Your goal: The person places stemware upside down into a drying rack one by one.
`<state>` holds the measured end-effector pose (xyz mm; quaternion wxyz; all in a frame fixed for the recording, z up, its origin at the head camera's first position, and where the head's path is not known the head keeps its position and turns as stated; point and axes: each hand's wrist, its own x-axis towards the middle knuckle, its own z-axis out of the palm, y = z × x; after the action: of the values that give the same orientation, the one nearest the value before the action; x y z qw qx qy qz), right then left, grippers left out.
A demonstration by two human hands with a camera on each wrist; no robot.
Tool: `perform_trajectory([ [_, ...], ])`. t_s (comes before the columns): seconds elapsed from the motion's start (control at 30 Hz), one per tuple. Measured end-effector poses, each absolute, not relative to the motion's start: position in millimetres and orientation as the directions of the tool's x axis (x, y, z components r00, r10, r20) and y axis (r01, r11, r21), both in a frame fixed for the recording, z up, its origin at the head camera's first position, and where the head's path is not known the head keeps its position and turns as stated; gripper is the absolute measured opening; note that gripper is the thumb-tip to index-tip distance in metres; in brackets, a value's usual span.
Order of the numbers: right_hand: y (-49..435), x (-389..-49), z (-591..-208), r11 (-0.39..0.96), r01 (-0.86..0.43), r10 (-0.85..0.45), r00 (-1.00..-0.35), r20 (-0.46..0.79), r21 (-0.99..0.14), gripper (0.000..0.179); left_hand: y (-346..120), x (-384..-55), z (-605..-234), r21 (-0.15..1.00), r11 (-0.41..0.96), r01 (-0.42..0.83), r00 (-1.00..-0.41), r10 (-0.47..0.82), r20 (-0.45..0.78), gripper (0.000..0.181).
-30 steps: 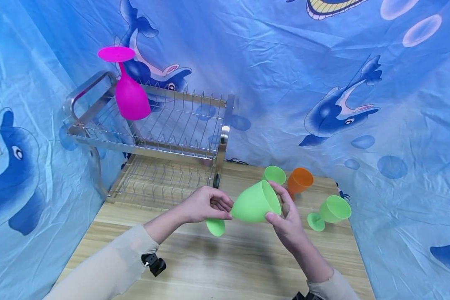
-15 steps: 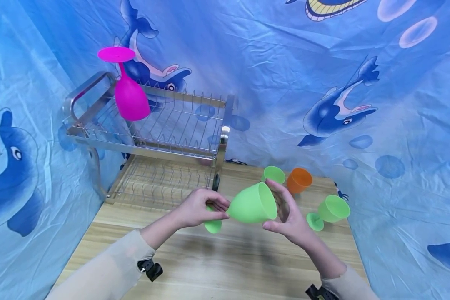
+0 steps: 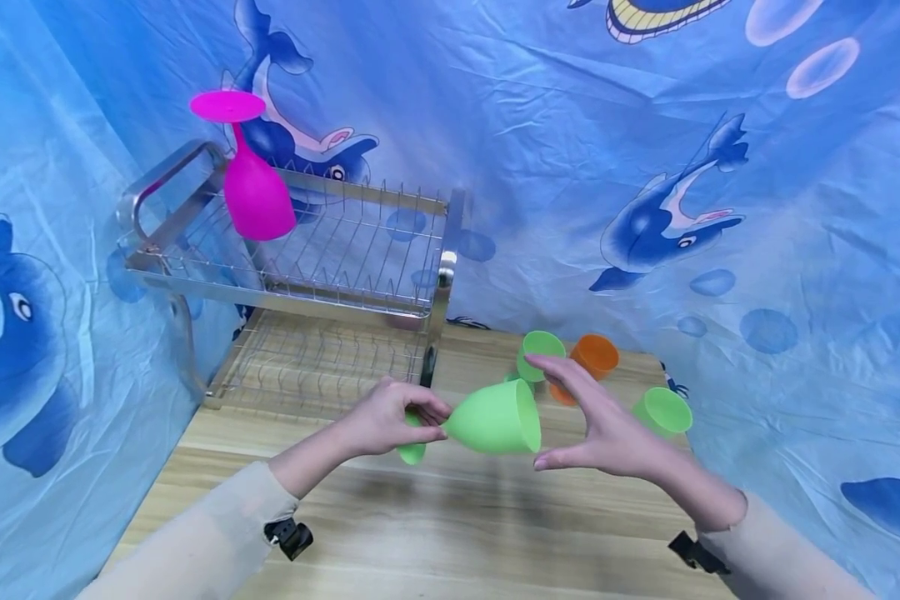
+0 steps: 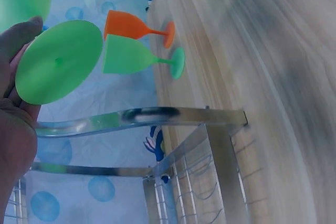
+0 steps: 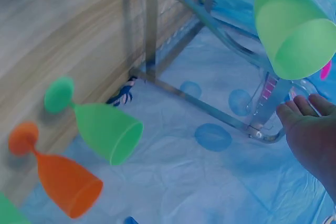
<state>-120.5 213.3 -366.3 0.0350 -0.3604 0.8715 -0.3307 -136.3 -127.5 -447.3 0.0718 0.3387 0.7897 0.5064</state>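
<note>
My left hand [image 3: 397, 417] pinches the stem of a green goblet [image 3: 492, 419], which is held sideways above the table with its mouth to the right. The goblet's round base [image 4: 59, 61] faces the camera in the left wrist view. To the right of the rim, my right hand [image 3: 615, 425] has its fingers and thumb spread apart and looks clear of the goblet. Behind it stand another green goblet [image 3: 542, 355] and an orange goblet [image 3: 596, 357]. One more green goblet [image 3: 663, 412] is partly hidden by the right hand.
A two-tier metal dish rack [image 3: 285, 302] stands at the back left. On its upper tier a magenta goblet [image 3: 258, 200] sits upside down. Blue dolphin-print cloth [image 3: 540, 167] hangs around the wooden table [image 3: 450, 533].
My right hand has let go of the goblet's bowl and moved to the right. The left hand has shifted slightly left with the goblet, which has turned closer to level.
</note>
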Motion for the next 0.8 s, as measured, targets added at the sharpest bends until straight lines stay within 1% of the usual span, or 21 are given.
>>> perform_trajectory([
  [0.07, 212.1, -122.1, -360.7, 0.557, -0.614, -0.668, -0.732, 0.138, -0.559, 0.117, -130.8, -136.9, -444.6, 0.838, 0.276, 0.471, -0.757, 0.615, 0.223, 0.02],
  [0.17, 209.6, -124.4, -356.2, 0.579, -0.621, -0.688, -0.72, 0.093, -0.529, 0.117, -135.7, -137.5, -439.3, 0.822, 0.309, 0.478, -0.755, 0.623, 0.205, 0.02],
  [0.33, 201.6, -126.8, -355.7, 0.599, -0.632, -0.7, -0.712, 0.062, -0.492, 0.119, -143.6, -139.9, -430.6, 0.805, 0.346, 0.482, -0.75, 0.638, 0.175, 0.019],
  [0.4, 197.5, -127.9, -359.1, 0.598, -0.636, -0.702, -0.709, 0.065, -0.487, 0.12, -146.1, -141.8, -428.5, 0.796, 0.353, 0.492, -0.742, 0.647, 0.172, 0.019],
  [0.57, 188.9, -132.0, -372.5, 0.571, -0.665, -0.707, -0.696, 0.125, -0.481, 0.12, -150.5, -145.7, -424.3, 0.766, 0.376, 0.521, -0.726, 0.667, 0.166, 0.019],
  [0.8, 180.9, -137.1, -389.8, 0.508, -0.715, -0.74, -0.648, 0.182, -0.48, 0.115, -155.2, -145.8, -417.5, 0.751, 0.411, 0.516, -0.735, 0.663, 0.142, 0.017],
])
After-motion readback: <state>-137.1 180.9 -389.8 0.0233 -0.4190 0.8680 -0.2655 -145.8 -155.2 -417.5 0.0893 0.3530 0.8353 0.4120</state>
